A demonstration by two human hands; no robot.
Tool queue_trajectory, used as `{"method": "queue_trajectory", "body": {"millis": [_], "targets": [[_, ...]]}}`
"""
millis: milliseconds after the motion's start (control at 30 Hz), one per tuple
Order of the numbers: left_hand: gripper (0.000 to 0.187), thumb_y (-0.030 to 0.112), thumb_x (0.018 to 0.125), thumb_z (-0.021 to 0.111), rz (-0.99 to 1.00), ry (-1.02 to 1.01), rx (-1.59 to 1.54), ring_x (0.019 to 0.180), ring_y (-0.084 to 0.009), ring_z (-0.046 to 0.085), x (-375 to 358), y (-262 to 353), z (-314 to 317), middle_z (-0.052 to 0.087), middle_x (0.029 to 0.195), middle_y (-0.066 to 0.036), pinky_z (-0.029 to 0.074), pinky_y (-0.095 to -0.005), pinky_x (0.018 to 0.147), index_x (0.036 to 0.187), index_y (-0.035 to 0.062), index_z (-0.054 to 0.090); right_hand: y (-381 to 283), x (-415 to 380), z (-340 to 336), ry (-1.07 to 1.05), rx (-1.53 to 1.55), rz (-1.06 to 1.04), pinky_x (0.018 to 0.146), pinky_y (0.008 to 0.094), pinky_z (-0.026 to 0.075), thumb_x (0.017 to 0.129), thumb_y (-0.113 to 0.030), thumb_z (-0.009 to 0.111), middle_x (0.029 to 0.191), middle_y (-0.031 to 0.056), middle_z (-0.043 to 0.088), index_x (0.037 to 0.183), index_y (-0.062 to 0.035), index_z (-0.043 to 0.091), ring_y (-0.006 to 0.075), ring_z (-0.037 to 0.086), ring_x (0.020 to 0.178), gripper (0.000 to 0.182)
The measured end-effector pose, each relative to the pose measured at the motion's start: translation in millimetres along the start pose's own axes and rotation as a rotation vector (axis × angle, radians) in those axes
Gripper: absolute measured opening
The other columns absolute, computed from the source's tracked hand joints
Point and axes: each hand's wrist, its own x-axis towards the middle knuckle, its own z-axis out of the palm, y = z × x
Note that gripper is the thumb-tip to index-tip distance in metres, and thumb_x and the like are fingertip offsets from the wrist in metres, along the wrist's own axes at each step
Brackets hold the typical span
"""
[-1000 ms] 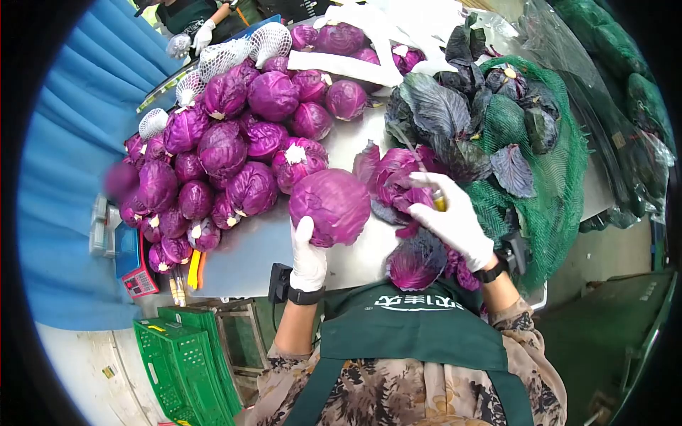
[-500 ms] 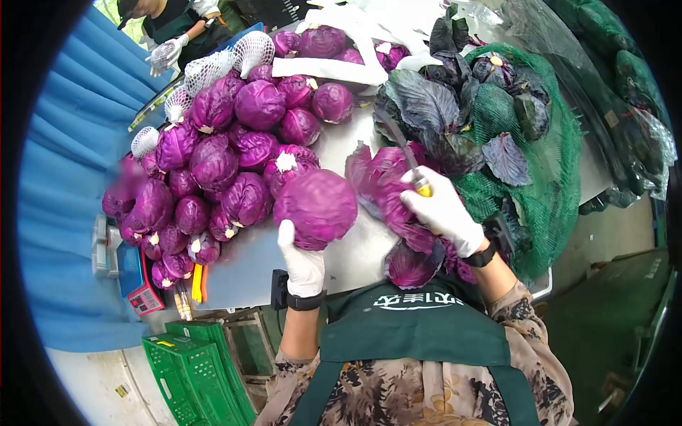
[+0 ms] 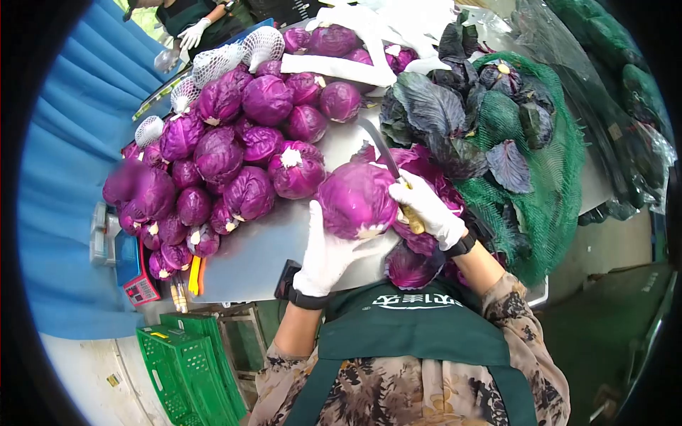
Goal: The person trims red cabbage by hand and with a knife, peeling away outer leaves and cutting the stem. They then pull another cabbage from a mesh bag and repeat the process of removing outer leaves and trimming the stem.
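A trimmed purple cabbage (image 3: 357, 199) rests in my gloved left hand (image 3: 328, 252), whose fingers spread under its lower left side, with the pale stem end facing down toward me. My gloved right hand (image 3: 428, 209) is closed on the handle of a curved knife (image 3: 383, 148) and touches the cabbage's right side. The blade points up and to the left, above the cabbage. Loose purple leaves (image 3: 419, 165) lie behind and beneath my right hand, and a darker cabbage (image 3: 412, 266) sits just below it at the table's near edge.
Many purple cabbages (image 3: 217, 155) are piled on the left of the metal table (image 3: 263, 245). Dark leafy cabbages (image 3: 430, 106) and a green net (image 3: 558, 192) lie right. White foam nets (image 3: 217, 64) line the back. Green crates (image 3: 188, 369) stand below left. A co-worker's gloved hand (image 3: 194, 33) shows top left.
The cabbage has moved right and turned, showing its stem end. My left hand has followed, its fingers now reaching under it. My right hand and the knife have come in against the cabbage.
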Motion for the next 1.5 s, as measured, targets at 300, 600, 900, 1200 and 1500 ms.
{"method": "queue_trajectory", "body": {"millis": [300,600,900,1200,1500], "targets": [[0.057,0.023,0.093,0.059,0.587,0.085,1.158,0.130,-0.0270,0.045,21.8,6.9,-13.4,0.037,0.147,-0.015,0.035,-0.0397,0.110,0.143,0.0048,0.039,10.3,-12.4,4.0,0.230,0.020,0.217,0.042,0.0214,0.035,0.097,-0.035,0.059,0.065,-0.0029,0.050,0.096,-0.0086,0.057,0.0053,0.041,0.045,0.026],[0.093,0.075,0.083,0.050,0.133,0.083,0.041,0.131,-0.0396,0.043,21.4,13.4,-19.4,0.037,0.147,-0.017,0.042,-0.0637,0.099,0.150,0.0151,0.025,-0.9,-20.0,-9.9,0.282,-0.137,0.113,0.042,0.0196,0.035,0.097,-0.034,0.058,0.103,0.0037,0.069,0.127,-0.0026,0.056,0.0028,0.044,0.048,0.043],[0.094,0.075,0.082,0.050,0.107,0.057,0.160,0.135,-0.0385,0.039,52.1,23.7,-3.8,0.034,0.149,-0.017,0.041,-0.0621,0.101,0.150,0.0168,0.024,1.3,-36.9,-23.9,0.304,-0.220,0.018,0.040,0.0194,0.035,0.097,-0.029,0.058,0.094,0.0050,0.070,0.121,-0.0015,0.059,0.0033,0.045,0.046,0.036],[0.073,0.069,0.086,0.049,0.256,0.107,0.250,0.139,-0.0385,0.033,144.7,67.0,39.0,0.028,0.154,-0.010,0.034,-0.0701,0.101,0.147,0.0336,0.029,-12.5,-63.9,-37.5,0.394,-0.237,-0.030,0.043,0.0180,0.036,0.099,-0.018,0.055,0.088,0.0052,0.068,0.118,-0.0027,0.060,0.0019,0.045,0.047,0.025],[0.078,0.045,0.087,0.065,1.251,0.597,2.004,0.148,-0.0261,0.013,270.2,188.5,-0.2,0.024,0.157,-0.012,-0.005,-0.0558,0.118,0.151,0.0229,0.025,-10.5,-64.8,-49.2,0.390,-0.262,-0.020,0.045,0.0179,0.036,0.098,-0.013,0.054,0.088,0.0056,0.069,0.117,-0.0016,0.061,0.0026,0.046,0.049,0.023]]}}
